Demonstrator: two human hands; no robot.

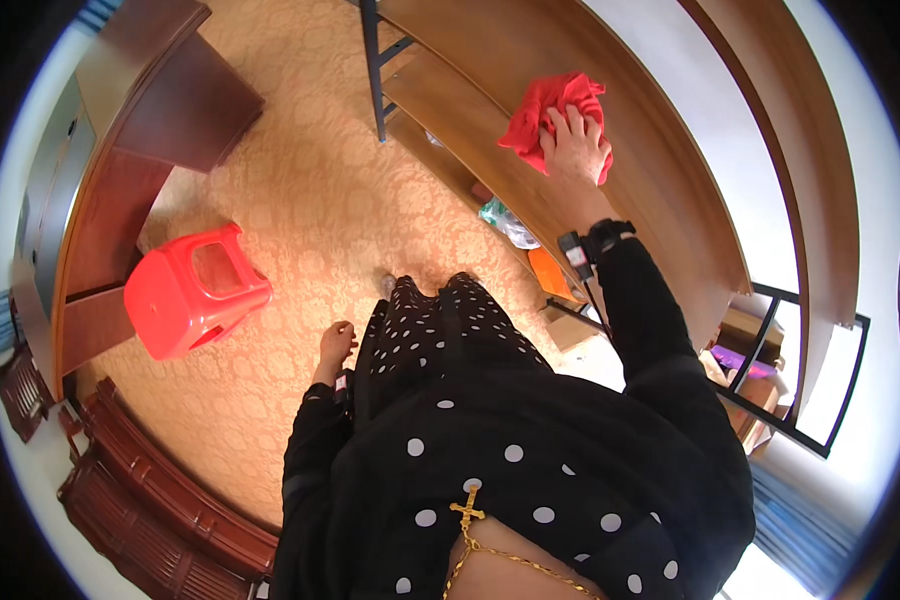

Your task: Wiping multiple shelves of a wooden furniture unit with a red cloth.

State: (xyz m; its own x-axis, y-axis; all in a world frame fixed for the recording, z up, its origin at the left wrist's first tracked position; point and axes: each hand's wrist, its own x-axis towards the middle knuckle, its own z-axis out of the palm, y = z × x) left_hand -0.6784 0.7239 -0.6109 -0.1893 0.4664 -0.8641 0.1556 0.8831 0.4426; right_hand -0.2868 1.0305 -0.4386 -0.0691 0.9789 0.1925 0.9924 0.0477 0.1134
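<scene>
A crumpled red cloth (534, 124) lies under my right hand (574, 148), which presses it onto a brown wooden shelf board (645, 195) of a black-framed rack. The fingers are spread over the cloth, and part of it bunches out beyond them. My left hand (337, 342) hangs low beside my left thigh, above the patterned floor, with its fingers loosely curled and nothing visible in it. Both wrists wear black bands with small devices; a cable runs from the right one.
A red plastic stool (166, 296) lies on its side beside a dark wooden desk (187, 101). Plastic bags (511, 225) and an orange item (551, 274) sit on the low shelf. Boxes (754, 397) stand near the rack's right end. A wooden slatted bench (150, 525) is at lower left.
</scene>
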